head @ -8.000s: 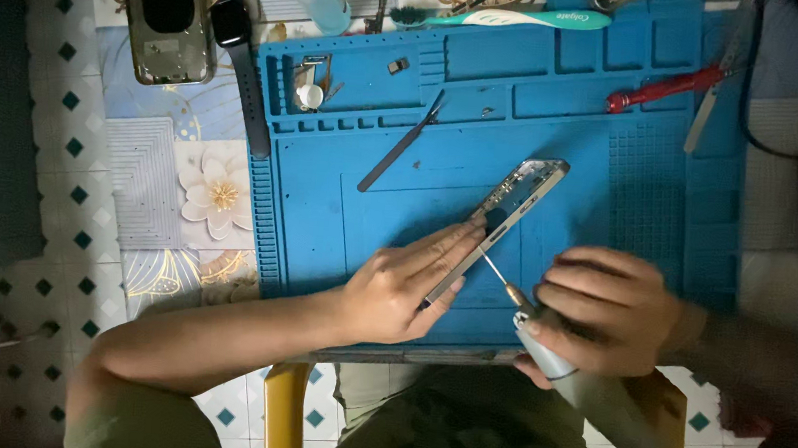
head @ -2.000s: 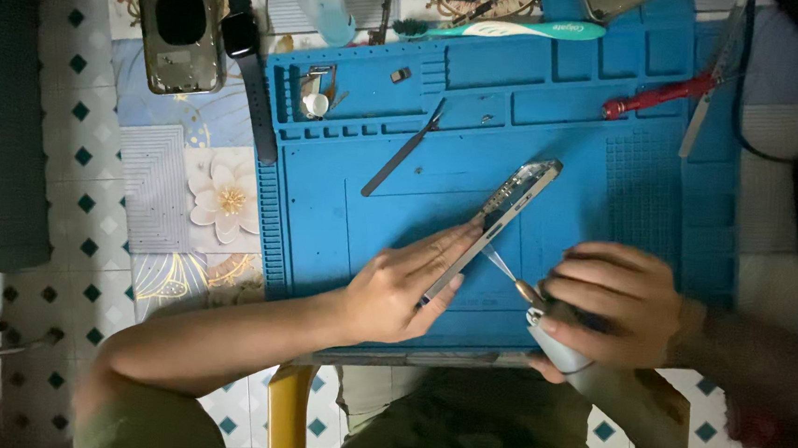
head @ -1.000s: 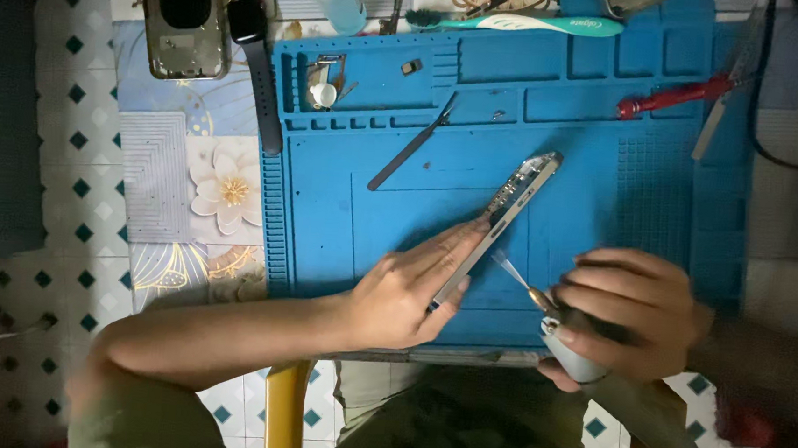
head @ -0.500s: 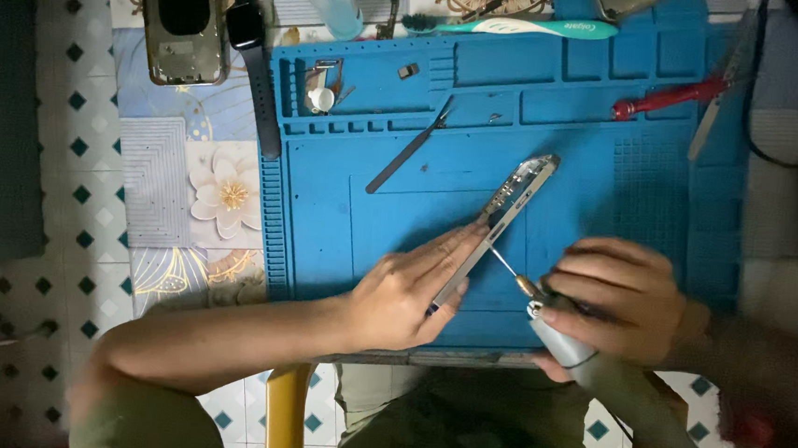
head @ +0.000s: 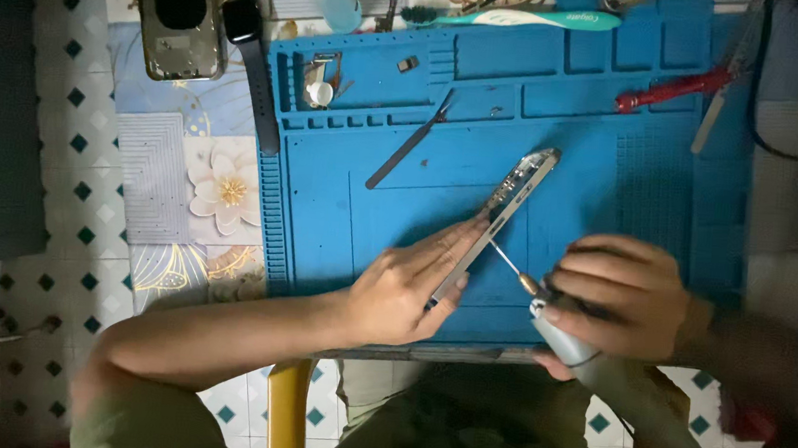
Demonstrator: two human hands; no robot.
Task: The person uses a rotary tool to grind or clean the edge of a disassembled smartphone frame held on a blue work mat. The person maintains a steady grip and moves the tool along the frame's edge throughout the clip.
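A metal phone frame (head: 509, 206) stands on its edge, running diagonally across the blue repair mat (head: 362, 221). My left hand (head: 410, 283) grips the frame's lower end, fingers stretched along its side. My right hand (head: 621, 292) holds a grey electric rotary tool (head: 595, 362), whose thin bit (head: 506, 264) touches the frame's right edge about midway along.
Black tweezers (head: 410, 142) lie on the mat's upper middle. A red-handled tool (head: 675, 88) and a toothbrush (head: 516, 18) are at the top. A phone back housing (head: 177, 14) and a smartwatch (head: 246, 36) rest on the patterned cloth at upper left. Small parts sit in the mat's tray (head: 320, 83).
Both hands and the frame have held nearly the same pose. The tool bit has stayed against the frame's right edge with only slight shifts. The view has drifted a little.
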